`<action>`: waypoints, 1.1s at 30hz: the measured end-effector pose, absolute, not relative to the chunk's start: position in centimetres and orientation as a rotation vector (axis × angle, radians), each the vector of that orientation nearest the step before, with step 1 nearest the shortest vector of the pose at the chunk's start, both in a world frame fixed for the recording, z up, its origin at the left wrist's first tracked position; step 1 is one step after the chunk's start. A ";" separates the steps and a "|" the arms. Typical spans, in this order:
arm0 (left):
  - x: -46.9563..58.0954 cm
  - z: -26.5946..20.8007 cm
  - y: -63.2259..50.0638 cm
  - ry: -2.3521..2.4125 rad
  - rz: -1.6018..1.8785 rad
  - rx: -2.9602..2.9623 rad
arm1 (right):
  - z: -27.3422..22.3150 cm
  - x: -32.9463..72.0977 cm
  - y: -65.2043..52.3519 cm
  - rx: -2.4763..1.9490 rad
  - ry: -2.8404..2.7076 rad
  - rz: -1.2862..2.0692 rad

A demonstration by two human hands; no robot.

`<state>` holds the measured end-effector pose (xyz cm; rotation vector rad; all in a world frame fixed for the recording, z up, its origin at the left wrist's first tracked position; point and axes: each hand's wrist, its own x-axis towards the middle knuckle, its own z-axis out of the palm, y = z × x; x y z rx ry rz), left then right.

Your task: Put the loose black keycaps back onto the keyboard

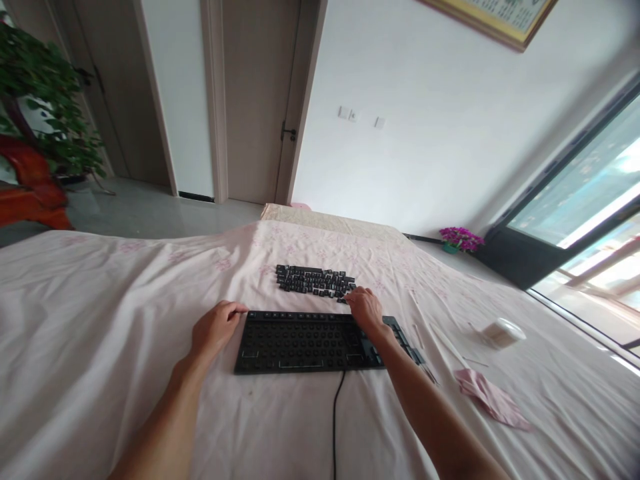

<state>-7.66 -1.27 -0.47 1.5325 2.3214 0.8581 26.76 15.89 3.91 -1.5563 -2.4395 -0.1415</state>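
Observation:
A black keyboard (300, 343) lies on the pink-white cloth, most of its keycaps off and its cable running toward me. Beyond its far edge a block of loose black keycaps (313, 281) is laid out in rows. My left hand (219, 328) rests at the keyboard's far left corner, fingers curled together and fingertips touching the edge. Over the far right part of the keyboard, my right hand (366, 310) reaches to the near right end of the keycaps, its fingers pinched at a keycap (342, 300). Its palm side is hidden.
On the right of the cloth (215, 427) are a white round container (503, 333), a folded pink rag (493, 398) and several thin sticks. Purple flowers (461, 239) stand on the floor beyond. A red wooden chair (33, 183) and a leafy plant are at the far left.

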 end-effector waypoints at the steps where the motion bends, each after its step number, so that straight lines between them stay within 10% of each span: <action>1: -7.6 -0.4 -1.3 2.320 0.860 1.533 | 3.8 26.5 16.0 -1.541 -2.464 -0.168; 33: -7.7 0.0 -1.2 2.305 0.838 1.527 | 4.6 22.6 15.4 -1.621 -2.685 0.017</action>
